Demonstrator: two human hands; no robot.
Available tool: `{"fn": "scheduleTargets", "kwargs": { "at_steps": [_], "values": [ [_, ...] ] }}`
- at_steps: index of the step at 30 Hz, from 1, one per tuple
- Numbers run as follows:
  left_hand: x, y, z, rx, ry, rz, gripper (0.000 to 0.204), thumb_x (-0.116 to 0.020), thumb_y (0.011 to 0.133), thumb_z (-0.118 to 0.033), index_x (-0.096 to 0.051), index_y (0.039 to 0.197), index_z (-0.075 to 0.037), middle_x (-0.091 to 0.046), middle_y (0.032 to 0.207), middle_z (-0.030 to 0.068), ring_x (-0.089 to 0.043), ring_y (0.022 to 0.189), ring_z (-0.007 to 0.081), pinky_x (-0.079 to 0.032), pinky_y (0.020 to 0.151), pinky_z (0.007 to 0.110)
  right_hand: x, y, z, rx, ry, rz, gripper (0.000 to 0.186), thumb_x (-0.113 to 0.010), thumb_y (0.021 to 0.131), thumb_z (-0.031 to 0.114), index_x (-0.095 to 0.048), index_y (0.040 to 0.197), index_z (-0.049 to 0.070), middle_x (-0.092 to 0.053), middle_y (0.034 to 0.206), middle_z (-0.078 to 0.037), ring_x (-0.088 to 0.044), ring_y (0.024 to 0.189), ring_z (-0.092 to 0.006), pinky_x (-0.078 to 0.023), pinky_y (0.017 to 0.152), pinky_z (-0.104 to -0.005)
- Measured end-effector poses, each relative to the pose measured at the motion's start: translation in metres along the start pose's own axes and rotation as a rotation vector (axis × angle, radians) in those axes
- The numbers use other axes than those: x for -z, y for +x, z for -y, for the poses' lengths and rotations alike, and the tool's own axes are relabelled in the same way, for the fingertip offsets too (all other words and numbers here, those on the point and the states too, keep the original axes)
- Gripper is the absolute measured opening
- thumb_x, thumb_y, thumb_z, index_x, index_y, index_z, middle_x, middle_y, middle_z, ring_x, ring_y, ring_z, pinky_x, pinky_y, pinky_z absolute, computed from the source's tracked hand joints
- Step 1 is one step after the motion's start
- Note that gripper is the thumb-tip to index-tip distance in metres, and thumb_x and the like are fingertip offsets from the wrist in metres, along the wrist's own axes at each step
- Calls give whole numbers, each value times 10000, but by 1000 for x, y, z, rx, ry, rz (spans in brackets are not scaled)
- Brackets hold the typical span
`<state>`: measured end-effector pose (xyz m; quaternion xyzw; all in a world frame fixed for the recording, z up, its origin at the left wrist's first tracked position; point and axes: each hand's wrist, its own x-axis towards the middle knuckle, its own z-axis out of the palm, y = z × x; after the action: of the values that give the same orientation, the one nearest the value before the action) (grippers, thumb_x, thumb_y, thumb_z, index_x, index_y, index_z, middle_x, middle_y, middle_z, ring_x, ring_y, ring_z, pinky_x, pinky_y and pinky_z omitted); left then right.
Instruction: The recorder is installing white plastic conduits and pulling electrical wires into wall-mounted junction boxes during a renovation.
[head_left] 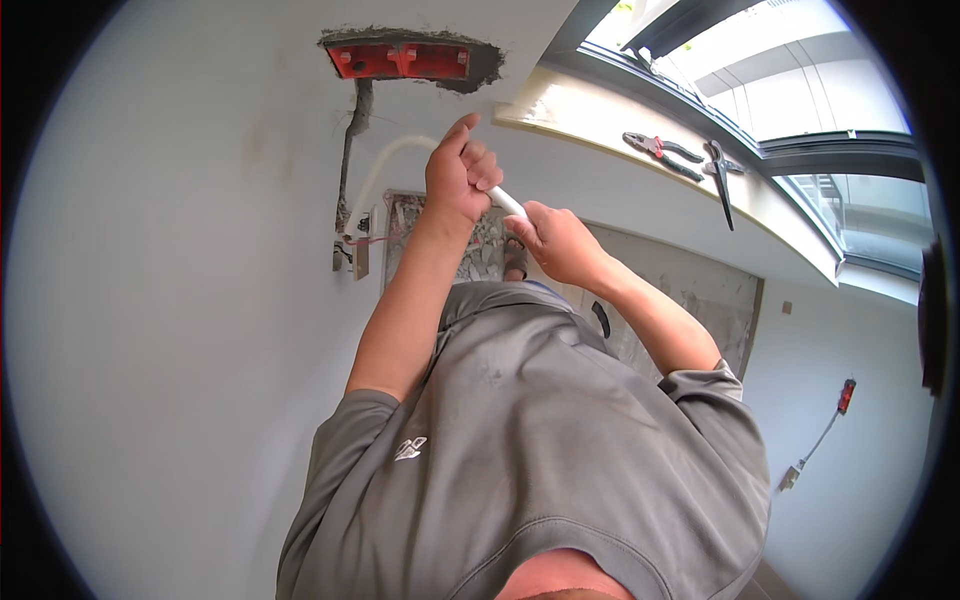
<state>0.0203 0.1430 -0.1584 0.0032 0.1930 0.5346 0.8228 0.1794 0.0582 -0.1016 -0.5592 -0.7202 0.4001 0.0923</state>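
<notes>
White tube, gripped in left hand and right hand, arcs toward the lower box, apparently not yet in the groove.

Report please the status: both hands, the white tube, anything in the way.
Left hand and right hand gripping white tube. Tube slanting between them. Red-and-black pliers lying on windowsill, apart from both hands.

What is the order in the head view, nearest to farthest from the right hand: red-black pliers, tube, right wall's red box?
1. Tube: in the right hand.
2. Red-black pliers: right, on sill.
3. Red box: lower right, on wall.
</notes>
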Motion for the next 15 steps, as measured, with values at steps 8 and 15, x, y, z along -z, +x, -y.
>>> {"fn": "scheduleTargets", "kwargs": {
  "at_steps": [8, 15],
  "values": [
    [25, 5, -14, 88, -310, 366, 222, -466, 1024, -192, -597, 1156, -69, -284, 563, -46, -282, 445, 95, -280, 407, 254, 35, -13, 5, -435, 1193, 575, 407, -460, 1041, 451, -451, 833, 102, -320, 586, 69, -307, 470, -72, -339, 435, -271],
    [25, 4, -9, 116, -241, 258, 226, -489, 1025, -215, -597, 1159, -69, -304, 576, -47, -309, 467, 95, -314, 446, 251, 20, -24, 11, -364, 738, 270, 352, -515, 1029, 407, -532, 915, 75, -345, 601, 68, -331, 489, -63, -358, 454, -261]
  ]
}}
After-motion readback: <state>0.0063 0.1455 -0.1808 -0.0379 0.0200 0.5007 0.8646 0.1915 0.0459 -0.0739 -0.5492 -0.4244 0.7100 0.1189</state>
